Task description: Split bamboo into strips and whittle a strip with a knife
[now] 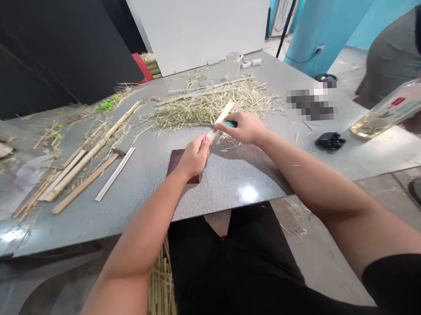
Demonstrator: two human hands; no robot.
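Note:
My left hand [195, 154] is closed around the lower end of a pale bamboo strip [225, 110], which slants up and away to the right. In my right hand [244, 126] is a knife [232, 124] with a green handle. Its blade points left and crosses the strip just above my left fingers. Under my left hand a dark red-brown block [175, 160] lies on the grey table [232, 175], partly hidden by the hand and wrist. Beyond both hands spreads a heap of thin bamboo shavings [183, 113].
To the left lie a bamboo pole [97, 147], a hammer [88, 183] and a white strip [115, 174]. A clear plastic cup [232, 64] stands at the back. On the right are a black crumpled object [330, 142] and an oil bottle [388, 110]; a person [392, 54] is beyond.

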